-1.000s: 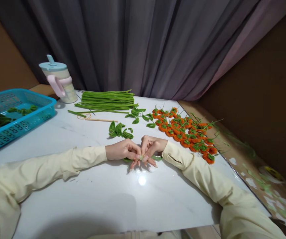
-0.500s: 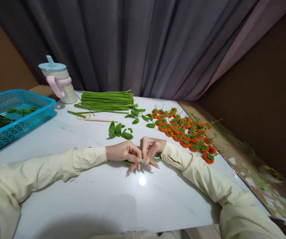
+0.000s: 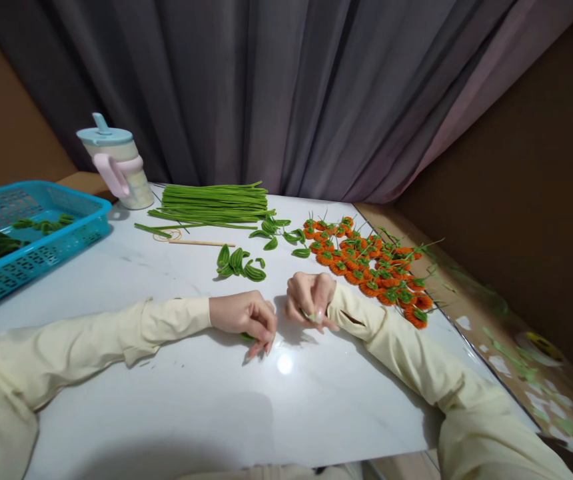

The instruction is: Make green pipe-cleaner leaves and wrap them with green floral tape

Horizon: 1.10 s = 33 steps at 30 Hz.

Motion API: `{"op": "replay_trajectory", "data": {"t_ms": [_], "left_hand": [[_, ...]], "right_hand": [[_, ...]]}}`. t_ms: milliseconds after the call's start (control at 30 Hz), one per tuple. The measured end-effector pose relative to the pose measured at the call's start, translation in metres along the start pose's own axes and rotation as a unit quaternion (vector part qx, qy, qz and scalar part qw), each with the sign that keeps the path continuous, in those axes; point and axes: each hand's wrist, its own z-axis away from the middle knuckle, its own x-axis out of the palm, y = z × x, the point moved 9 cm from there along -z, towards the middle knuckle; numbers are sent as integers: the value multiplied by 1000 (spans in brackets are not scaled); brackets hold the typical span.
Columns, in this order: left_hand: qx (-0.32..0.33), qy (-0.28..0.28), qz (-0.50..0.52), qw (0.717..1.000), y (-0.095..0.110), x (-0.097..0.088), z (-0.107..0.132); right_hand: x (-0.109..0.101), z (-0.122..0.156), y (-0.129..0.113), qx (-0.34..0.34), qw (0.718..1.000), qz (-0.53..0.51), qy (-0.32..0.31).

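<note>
My left hand (image 3: 249,320) is closed low over the table, and a green fuzzy pipe-cleaner leaf (image 3: 247,337) peeks out beneath its fingers. To its right, apart by a small gap, my right hand (image 3: 311,300) pinches a small pale-green piece (image 3: 310,317) between thumb and fingers; most of that piece is hidden. Just beyond the left hand lies a small pile of green pipe-cleaner leaves (image 3: 237,261). Farther back, more loose leaves (image 3: 279,230) are scattered. Many orange fuzzy rounds with green tops (image 3: 366,257) spread out behind the right forearm.
A bundle of long green pipe cleaners (image 3: 211,202) lies at the back, a thin wooden stick (image 3: 201,243) before it. At left stand a blue basket (image 3: 66,237) holding green pieces and a lidded cup (image 3: 119,163). Scraps litter a brown surface (image 3: 491,333) beyond the table's right edge.
My hands, which were together at the fingertips over a small green piece, have drawn apart. The left went slightly left and down, the right slightly right.
</note>
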Motion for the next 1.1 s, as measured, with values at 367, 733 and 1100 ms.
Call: {"op": "replay_trajectory", "data": {"t_ms": [367, 733, 1100], "left_hand": [[59, 217, 117, 967, 15, -55, 9], [89, 315, 105, 939, 41, -73, 22], [96, 320, -158, 929, 60, -68, 24]], "right_hand": [[-18, 15, 8, 90, 978, 48, 184], [-17, 13, 10, 92, 969, 54, 221], [-25, 9, 3, 18, 954, 37, 295]]}}
